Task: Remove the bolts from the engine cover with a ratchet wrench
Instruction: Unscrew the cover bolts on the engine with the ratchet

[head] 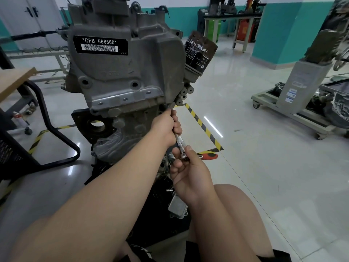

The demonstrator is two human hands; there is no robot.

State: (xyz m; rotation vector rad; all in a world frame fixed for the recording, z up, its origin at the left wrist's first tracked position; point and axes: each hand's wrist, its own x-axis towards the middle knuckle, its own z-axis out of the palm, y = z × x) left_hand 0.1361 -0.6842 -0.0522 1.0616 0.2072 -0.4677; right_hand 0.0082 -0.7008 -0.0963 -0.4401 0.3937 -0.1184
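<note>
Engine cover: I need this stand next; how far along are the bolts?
Done: unclear; two cover holes look empty. In hand: left hand grips the extension bar at the engine cover's lower right corner; right hand holds the ratchet wrench. Left: three bolt heads along the lower flange look seated.
</note>
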